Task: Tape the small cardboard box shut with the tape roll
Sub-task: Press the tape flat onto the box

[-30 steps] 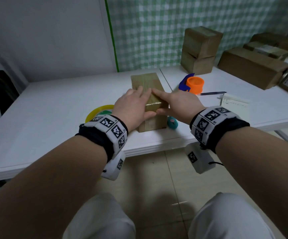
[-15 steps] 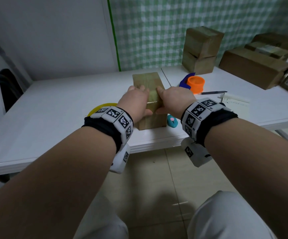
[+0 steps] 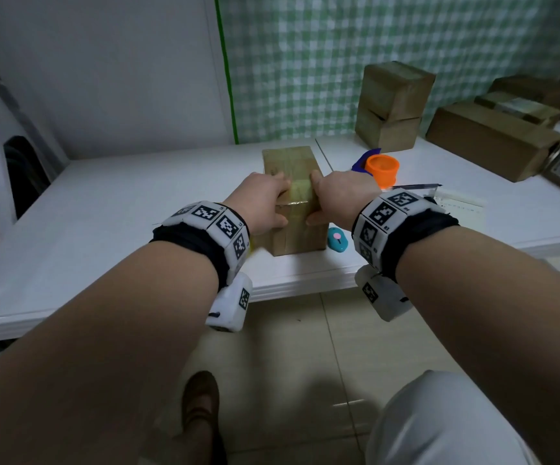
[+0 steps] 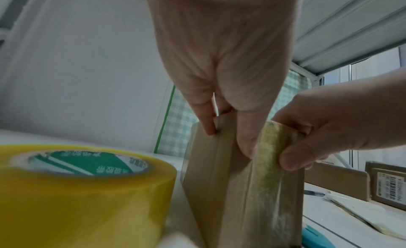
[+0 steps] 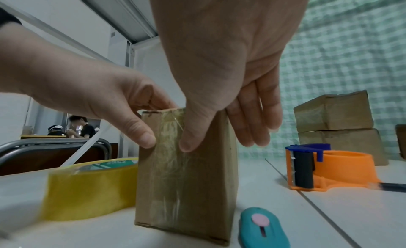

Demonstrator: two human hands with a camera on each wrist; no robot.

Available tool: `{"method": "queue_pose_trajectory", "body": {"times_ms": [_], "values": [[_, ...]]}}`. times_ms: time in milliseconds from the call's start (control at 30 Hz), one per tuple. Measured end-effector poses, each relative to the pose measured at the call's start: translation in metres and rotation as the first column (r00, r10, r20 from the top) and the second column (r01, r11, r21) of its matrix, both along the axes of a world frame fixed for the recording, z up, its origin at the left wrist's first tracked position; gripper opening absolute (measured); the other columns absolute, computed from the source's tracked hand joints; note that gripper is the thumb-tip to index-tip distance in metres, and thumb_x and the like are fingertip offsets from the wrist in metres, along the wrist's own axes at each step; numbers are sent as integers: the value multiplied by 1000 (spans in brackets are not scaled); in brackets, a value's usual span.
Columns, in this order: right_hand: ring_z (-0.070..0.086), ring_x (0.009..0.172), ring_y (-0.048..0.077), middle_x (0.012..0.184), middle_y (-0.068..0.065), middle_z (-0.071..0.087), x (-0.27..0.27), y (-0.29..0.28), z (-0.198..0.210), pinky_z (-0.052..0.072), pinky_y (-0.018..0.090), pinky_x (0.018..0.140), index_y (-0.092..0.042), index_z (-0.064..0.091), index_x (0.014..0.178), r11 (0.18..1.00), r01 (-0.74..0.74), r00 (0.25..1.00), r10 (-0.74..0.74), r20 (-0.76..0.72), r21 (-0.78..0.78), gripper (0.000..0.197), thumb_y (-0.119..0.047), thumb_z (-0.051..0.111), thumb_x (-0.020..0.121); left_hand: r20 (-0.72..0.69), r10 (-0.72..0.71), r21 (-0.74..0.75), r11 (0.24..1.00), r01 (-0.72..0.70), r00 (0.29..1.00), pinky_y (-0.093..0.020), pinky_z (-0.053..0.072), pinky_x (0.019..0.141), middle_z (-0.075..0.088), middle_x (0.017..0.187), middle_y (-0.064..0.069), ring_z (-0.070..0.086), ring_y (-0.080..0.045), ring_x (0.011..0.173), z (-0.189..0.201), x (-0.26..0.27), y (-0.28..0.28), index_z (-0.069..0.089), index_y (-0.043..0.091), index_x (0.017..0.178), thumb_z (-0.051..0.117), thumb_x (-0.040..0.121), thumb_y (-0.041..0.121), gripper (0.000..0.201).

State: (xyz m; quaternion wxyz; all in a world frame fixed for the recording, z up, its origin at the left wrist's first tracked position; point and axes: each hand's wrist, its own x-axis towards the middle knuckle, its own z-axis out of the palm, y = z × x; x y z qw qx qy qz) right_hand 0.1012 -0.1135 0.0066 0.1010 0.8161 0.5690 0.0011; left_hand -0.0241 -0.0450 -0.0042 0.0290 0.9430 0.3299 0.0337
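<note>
At the table's (image 3: 70,229) near edge, our left hand (image 3: 260,203) and right hand (image 3: 339,196), spread on top a second ago, now clamp the box (image 3: 288,162), thumbs pressing tape onto its front; roll (image 4: 77,191) beside it, sealing nearly done.

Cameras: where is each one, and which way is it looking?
Head: up on the head, looking down at both hands, left hand and right hand, on the small cardboard box.
Left wrist: low on the left wrist, facing the yellow tape roll.
Right wrist: low on the right wrist, facing the orange tape dispenser.
All share the box.
</note>
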Motion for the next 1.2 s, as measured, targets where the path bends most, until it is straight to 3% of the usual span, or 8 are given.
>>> {"method": "queue_pose_trajectory", "body": {"times_ms": [100,267,333,433,633,833,1100,1200], "values": [[51,74,22,66,0,41,-3,-2,2,38,32,53,-10,45,121,999,32,999,-32,3,27,80,-74,52,73,63,0,-77,997,5,998,-26,31,110,33,154,-4,40,-21,137,6,-8,4,46,12,140,71,79,18,66],[54,67,19,70,2,55,-17,4,10,36,26,50,-12,54,72,994,90,993,-86,-77,55,81,-90,34,64,187,74,-247,969,-26,980,-24,38,107,53,142,-2,47,-15,131,16,-32,13,59,14,128,65,80,7,49],[60,76,22,76,2,57,-22,10,9,45,28,57,-9,57,95,982,172,978,-161,-131,73,91,-91,39,60,180,106,-193,979,-71,978,-26,36,106,56,138,-2,49,-16,129,19,-41,19,60,18,127,58,84,3,46],[62,93,27,92,4,55,-28,20,2,51,35,74,-12,36,133,958,258,938,-215,-273,129,103,-84,50,60,212,147,-180,978,-109,966,-25,38,103,62,131,-3,55,-16,123,23,-49,31,59,17,127,55,86,3,44],[55,110,33,123,14,51,-9,47,-7,45,38,78,-22,31,139,883,359,870,-201,-450,301,90,-67,54,65,281,217,-179,969,-171,935,-29,38,104,64,129,-6,55,-22,123,26,-31,64,63,15,123,52,90,13,35],[55,109,35,123,15,50,55,104,10,50,41,87,-25,34,139,799,411,848,-159,-505,438,80,-62,52,70,304,249,-303,940,-154,920,-27,39,104,64,128,-5,55,-21,121,19,10,101,65,15,121,53,90,13,33],[49,115,42,130,18,42,114,160,-2,44,47,88,-27,32,137,691,559,796,-292,-531,459,71,-53,54,74,293,251,-449,888,-99,923,-19,40,83,68,114,-4,60,-16,102,9,44,130,65,16,120,58,88,16,33],[50,116,42,132,20,41,121,169,-11,44,47,90,-24,32,138,721,569,784,-330,-526,395,73,-55,57,78,268,251,-480,872,-97,930,-19,41,79,69,108,-5,63,-19,99,6,49,133,66,16,118,59,87,15,32]]}}
